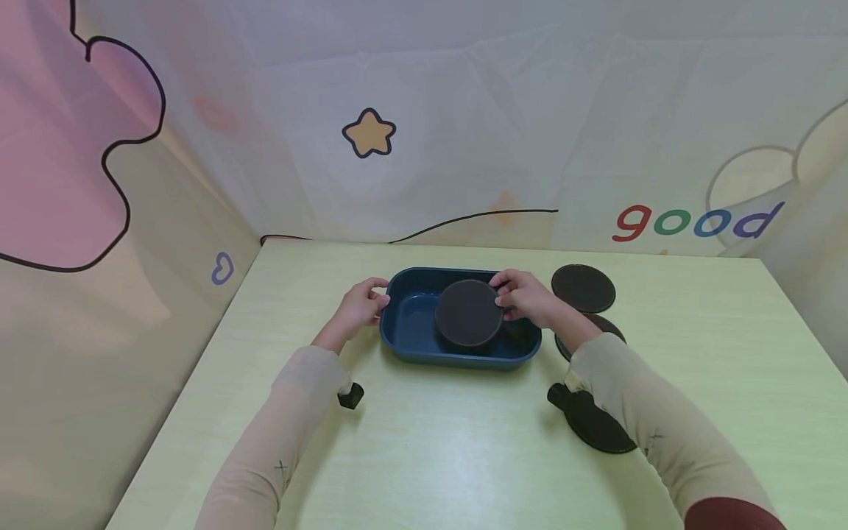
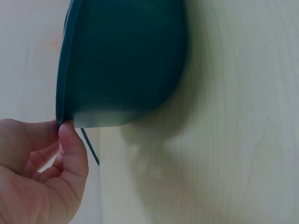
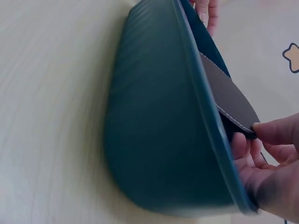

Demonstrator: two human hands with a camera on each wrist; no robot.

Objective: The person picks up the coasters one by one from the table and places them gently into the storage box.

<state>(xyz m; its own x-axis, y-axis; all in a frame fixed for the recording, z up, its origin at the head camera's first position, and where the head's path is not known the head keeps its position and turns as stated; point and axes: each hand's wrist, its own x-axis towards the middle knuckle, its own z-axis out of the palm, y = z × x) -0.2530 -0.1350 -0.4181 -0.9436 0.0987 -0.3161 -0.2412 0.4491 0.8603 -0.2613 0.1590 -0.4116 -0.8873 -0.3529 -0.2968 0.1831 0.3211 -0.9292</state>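
Note:
A dark blue rectangular tray (image 1: 407, 324) with rounded corners stands on the table. My left hand (image 1: 360, 305) pinches its left rim between thumb and fingertip, plainly seen in the left wrist view, where the tray wall (image 2: 126, 56) fills the top. With my right hand (image 1: 526, 298) I pinch the right edge of a round black coaster (image 1: 469, 314). That coaster is tilted over the right half of the tray, partly inside it. Pale stitching runs along the edge of the coaster (image 3: 229, 95) in the right wrist view.
To the right of the tray lie more round black coasters: one at the back (image 1: 583, 288), one (image 1: 606, 324) partly under the right forearm, and one (image 1: 599, 423) nearer the front, partly covered by the sleeve. A printed cloth (image 1: 450, 147) hangs behind the pale table (image 1: 424, 449).

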